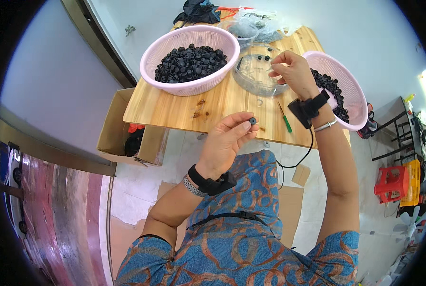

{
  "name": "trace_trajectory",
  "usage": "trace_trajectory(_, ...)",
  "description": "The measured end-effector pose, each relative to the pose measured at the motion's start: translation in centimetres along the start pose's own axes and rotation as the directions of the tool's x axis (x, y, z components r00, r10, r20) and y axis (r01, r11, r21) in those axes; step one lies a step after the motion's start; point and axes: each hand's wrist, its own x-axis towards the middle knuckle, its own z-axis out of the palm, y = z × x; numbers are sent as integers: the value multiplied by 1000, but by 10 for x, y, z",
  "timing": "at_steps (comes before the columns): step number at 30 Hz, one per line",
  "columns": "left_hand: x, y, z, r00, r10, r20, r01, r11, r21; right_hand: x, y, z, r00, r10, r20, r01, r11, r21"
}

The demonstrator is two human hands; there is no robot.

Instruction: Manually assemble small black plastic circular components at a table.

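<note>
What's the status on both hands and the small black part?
Left hand pinches black cap. Right hand over clear bowl, contents unclear. Nothing between them.

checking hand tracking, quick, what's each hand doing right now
Left hand: fingers closed on a small black cap, pinched at the fingertips.
Right hand: fingers curled over the clear plastic bowl; whether they hold anything cannot be told.

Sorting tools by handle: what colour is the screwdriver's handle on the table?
Green, on the screwdriver, seen in the head view.
</note>
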Motion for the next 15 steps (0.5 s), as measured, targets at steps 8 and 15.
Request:
trace_trajectory(8,3,6,-5,998,33,-52,-34,999,-1,-17,-13,-5,995,31,100,-61,949,310)
trace_trajectory(15,-2,17,3,997,37,-66,-41,998,-50,-99,-25,31,978,-131,164,43,891,453)
